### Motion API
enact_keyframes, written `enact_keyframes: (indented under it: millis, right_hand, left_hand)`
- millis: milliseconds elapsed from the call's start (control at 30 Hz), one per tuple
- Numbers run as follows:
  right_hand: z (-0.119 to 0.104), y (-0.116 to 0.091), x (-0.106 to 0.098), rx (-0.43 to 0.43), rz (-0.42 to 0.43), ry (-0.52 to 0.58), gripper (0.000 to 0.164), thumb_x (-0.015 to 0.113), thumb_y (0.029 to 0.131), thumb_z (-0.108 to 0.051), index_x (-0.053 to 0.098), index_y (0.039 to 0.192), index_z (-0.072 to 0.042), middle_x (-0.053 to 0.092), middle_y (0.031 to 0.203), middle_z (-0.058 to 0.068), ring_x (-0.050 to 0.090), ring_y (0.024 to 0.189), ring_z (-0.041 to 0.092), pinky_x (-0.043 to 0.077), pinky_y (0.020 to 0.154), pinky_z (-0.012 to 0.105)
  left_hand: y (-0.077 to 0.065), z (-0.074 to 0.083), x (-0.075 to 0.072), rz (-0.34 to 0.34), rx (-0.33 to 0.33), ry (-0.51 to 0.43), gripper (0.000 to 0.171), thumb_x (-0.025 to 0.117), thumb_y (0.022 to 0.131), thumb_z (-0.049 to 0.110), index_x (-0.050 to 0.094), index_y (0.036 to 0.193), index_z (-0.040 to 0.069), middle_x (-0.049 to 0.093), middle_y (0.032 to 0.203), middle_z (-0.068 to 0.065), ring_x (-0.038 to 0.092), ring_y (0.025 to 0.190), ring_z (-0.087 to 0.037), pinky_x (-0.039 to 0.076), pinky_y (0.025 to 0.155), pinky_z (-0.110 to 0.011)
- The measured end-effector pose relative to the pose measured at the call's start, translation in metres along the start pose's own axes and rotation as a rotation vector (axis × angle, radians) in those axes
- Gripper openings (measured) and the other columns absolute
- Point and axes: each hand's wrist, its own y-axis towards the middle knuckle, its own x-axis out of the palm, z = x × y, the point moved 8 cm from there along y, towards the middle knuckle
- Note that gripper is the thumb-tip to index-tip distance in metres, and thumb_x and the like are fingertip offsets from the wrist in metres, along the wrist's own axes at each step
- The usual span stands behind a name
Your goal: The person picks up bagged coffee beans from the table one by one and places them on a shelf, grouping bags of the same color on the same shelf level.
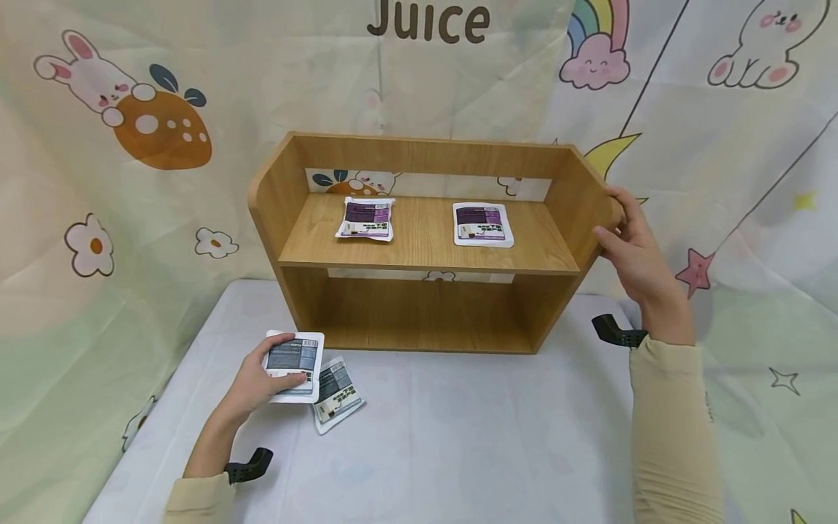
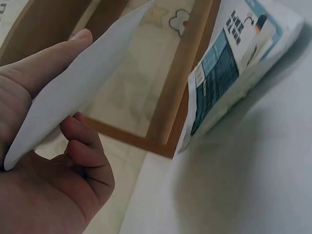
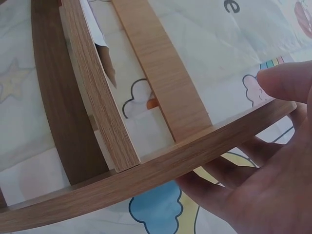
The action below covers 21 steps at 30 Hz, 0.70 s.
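A white packet (image 1: 294, 366) sits lifted off the white table (image 1: 458, 429), pinched between thumb and fingers of the left hand (image 1: 258, 382), just above a second packet (image 1: 337, 394) lying flat. The right hand (image 1: 631, 244) grips the side panel of the wooden shelf (image 1: 425, 247), apparently steadying it; two more packets (image 1: 483, 223) already lie on its upper board

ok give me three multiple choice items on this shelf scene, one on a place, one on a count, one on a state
1. Where does the right hand rest?
A. on the wooden shelf's right side panel
B. flat on the table
C. on a packet

2. How many packets lie on the upper shelf board?
A. one
B. two
C. four

3. What is the left hand doing?
A. hanging idle
B. gripping a packet
C. pressing the shelf

Answers: 1 A, its fingers wrap the panel's edge. 2 B, one packet at left, one at right. 3 B, thumb and fingers pinch the packet, above another packet on the table.
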Motion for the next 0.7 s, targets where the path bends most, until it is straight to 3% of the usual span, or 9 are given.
enact_keyframes:
  millis: [133, 367, 567, 700]
  right_hand:
    - [0.001, -0.001, -0.002, 0.001, 0.017, 0.003, 0.058, 0.046, 0.101, -0.003, 0.028, 0.15, -0.029, 0.02, 0.148, 0.012, 0.023, 0.134, 0.036, 0.025, 0.107, 0.057]
    - [-0.001, 0.001, 0.001, -0.013, 0.011, 0.013, 0.057, 0.046, 0.101, -0.002, 0.029, 0.15, -0.028, 0.022, 0.145, 0.013, 0.025, 0.132, 0.036, 0.035, 0.099, 0.045]
    - [-0.002, -0.001, 0.001, 0.024, 0.033, 0.006, 0.056, 0.046, 0.102, -0.006, 0.029, 0.149, -0.031, 0.021, 0.148, 0.012, 0.024, 0.134, 0.035, 0.029, 0.105, 0.054]
    - [-0.001, -0.002, -0.001, 0.023, 0.045, -0.004, 0.056, 0.046, 0.102, -0.006, 0.029, 0.149, -0.031, 0.021, 0.148, 0.011, 0.024, 0.134, 0.034, 0.031, 0.104, 0.053]
  left_hand:
    - [0.006, 0.004, 0.014, -0.013, 0.024, -0.017, 0.092, 0.089, 0.07, 0.028, 0.039, 0.147, 0.02, 0.029, 0.151, -0.021, 0.03, 0.132, -0.043, 0.028, 0.103, -0.061]
    - [0.018, 0.017, 0.032, -0.027, 0.048, -0.053, 0.09, 0.09, 0.069, 0.027, 0.042, 0.144, 0.023, 0.033, 0.149, -0.017, 0.033, 0.13, -0.041, 0.031, 0.103, -0.059]
    - [0.026, 0.024, 0.048, -0.059, 0.051, -0.08, 0.087, 0.089, 0.07, 0.028, 0.042, 0.144, 0.027, 0.033, 0.148, -0.016, 0.036, 0.128, -0.039, 0.037, 0.099, -0.056]
    - [0.037, 0.028, 0.055, -0.067, 0.068, -0.087, 0.085, 0.088, 0.071, 0.028, 0.043, 0.143, 0.028, 0.035, 0.147, -0.015, 0.037, 0.126, -0.038, 0.039, 0.098, -0.054]
